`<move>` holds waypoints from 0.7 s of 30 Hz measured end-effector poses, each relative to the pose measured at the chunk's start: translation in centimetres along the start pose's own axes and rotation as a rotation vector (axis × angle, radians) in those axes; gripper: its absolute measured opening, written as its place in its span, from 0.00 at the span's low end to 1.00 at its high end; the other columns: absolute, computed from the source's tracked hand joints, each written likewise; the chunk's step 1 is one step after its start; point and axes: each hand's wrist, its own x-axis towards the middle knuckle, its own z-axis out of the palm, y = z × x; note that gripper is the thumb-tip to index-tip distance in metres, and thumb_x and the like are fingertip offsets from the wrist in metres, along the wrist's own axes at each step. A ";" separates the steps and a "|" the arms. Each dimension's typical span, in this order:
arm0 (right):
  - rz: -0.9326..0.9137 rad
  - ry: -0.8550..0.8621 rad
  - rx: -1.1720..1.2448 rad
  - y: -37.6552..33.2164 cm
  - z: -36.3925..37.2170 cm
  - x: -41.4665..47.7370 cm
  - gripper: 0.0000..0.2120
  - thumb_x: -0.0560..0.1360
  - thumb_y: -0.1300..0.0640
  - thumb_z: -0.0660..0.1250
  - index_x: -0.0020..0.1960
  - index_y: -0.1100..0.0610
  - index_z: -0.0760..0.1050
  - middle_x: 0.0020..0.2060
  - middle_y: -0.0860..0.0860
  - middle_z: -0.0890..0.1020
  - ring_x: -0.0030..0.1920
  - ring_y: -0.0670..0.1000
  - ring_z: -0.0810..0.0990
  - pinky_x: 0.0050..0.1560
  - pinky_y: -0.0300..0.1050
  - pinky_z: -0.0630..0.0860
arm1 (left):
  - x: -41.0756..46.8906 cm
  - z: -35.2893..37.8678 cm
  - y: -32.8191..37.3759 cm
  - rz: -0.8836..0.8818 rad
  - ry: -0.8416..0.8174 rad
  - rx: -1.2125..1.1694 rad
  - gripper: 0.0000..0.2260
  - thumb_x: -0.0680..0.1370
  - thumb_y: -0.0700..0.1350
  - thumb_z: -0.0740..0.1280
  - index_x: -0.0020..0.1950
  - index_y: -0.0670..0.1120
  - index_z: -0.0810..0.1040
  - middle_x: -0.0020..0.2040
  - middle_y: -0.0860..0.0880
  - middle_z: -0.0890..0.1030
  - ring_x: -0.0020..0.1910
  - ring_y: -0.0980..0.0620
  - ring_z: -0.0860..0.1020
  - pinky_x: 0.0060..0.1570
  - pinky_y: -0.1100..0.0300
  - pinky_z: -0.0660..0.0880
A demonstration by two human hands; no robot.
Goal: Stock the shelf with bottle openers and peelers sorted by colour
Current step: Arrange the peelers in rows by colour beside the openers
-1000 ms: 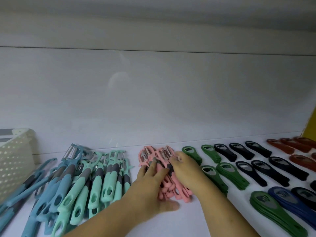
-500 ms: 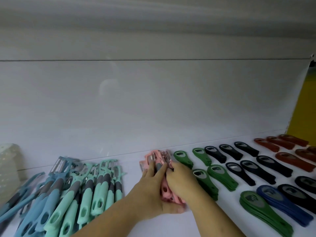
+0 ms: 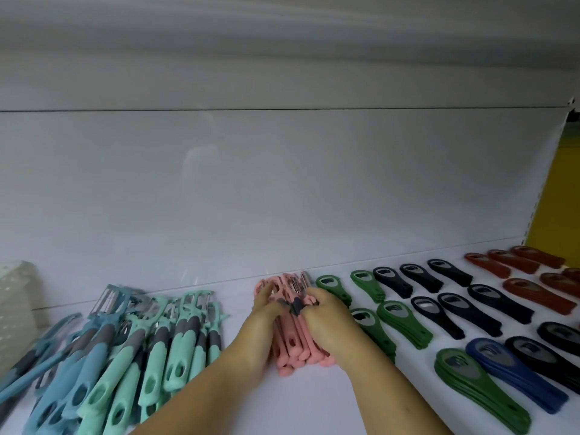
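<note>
A bunch of pink peelers (image 3: pixel 298 350) with grey grips lies on the white shelf (image 3: pixel 298 400), heads toward the back wall. My left hand (image 3: pixel 260 321) grips the bunch from the left, fingers curled over the top. My right hand (image 3: pixel 329 315) grips it from the right, fingers over the grey grips. Mint green peelers (image 3: pixel 163 346) and blue peelers (image 3: pixel 72 365) lie in piles to the left. Green bottle openers (image 3: pixel 398 321), black bottle openers (image 3: pixel 470 306), red-brown bottle openers (image 3: pixel 533 290) and blue bottle openers (image 3: pixel 514 375) lie in stacks to the right.
A white perforated basket (image 3: pixel 15 302) stands at the far left of the shelf. The shelf's white back wall (image 3: pixel 282 189) rises right behind the peeler heads. A yellow panel (image 3: pixel 561 189) shows past the shelf's right end.
Both hands have pressed the pink peelers into a tighter, straighter bunch and slid forward over the heads. The view has shifted slightly.
</note>
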 end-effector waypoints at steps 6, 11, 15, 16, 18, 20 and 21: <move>-0.013 0.014 -0.015 -0.3 -0.2 -0.5 0.14 0.77 0.59 0.57 0.60 0.50 0.73 0.52 0.50 0.79 0.51 0.53 0.79 0.53 0.48 0.78 | -0.6 0.9 -0.1 0.036 0.290 0.291 0.05 0.80 0.43 0.60 0.47 0.51 0.73 0.43 0.47 0.80 0.41 0.45 0.81 0.38 0.53 0.78; 0.005 0.006 -0.029 -0.4 -0.3 -0.6 0.14 0.77 0.59 0.56 0.61 0.52 0.72 0.50 0.50 0.76 0.50 0.54 0.79 0.49 0.49 0.79 | -0.7 0.2 0.1 0.046 0.403 0.330 0.15 0.74 0.31 0.62 0.56 0.46 0.77 0.41 0.46 0.83 0.38 0.47 0.82 0.35 0.57 0.78; 0.035 0.006 0.001 -0.4 -0.4 -0.6 0.15 0.77 0.60 0.55 0.61 0.48 0.71 0.51 0.49 0.76 0.50 0.54 0.78 0.45 0.52 0.81 | -1.4 0.3 0.4 0.001 0.504 0.139 0.17 0.74 0.28 0.59 0.45 0.47 0.81 0.35 0.45 0.83 0.29 0.44 0.81 0.25 0.52 0.78; 0.039 0.005 0.004 -0.4 -0.4 -0.6 0.16 0.76 0.60 0.55 0.61 0.48 0.71 0.52 0.49 0.76 0.50 0.54 0.78 0.43 0.52 0.81 | -1.3 0.2 0.3 0.014 0.525 0.107 0.16 0.73 0.27 0.60 0.46 0.46 0.81 0.38 0.44 0.83 0.31 0.44 0.81 0.26 0.52 0.78; 0.031 0.008 -0.004 -0.3 -0.4 -0.5 0.17 0.77 0.60 0.55 0.62 0.49 0.71 0.53 0.50 0.76 0.50 0.54 0.78 0.43 0.51 0.81 | -1.4 0.1 0.3 0.024 0.561 0.006 0.15 0.73 0.26 0.61 0.47 0.42 0.81 0.39 0.44 0.82 0.31 0.46 0.81 0.28 0.55 0.78; 0.021 0.009 -0.012 -0.1 -0.4 -0.4 0.17 0.76 0.61 0.55 0.62 0.51 0.71 0.53 0.51 0.77 0.50 0.53 0.78 0.45 0.48 0.79 | -1.4 0.2 0.9 0.040 0.584 -0.116 0.14 0.72 0.25 0.61 0.47 0.41 0.80 0.39 0.43 0.82 0.33 0.45 0.80 0.37 0.51 0.80; 0.012 0.005 -0.011 -0.1 -0.4 -0.3 0.17 0.76 0.62 0.54 0.62 0.51 0.71 0.53 0.51 0.77 0.50 0.53 0.78 0.45 0.46 0.78 | -1.3 0.3 1.3 0.051 0.588 -0.159 0.14 0.72 0.25 0.61 0.46 0.41 0.80 0.39 0.42 0.82 0.33 0.46 0.80 0.39 0.51 0.79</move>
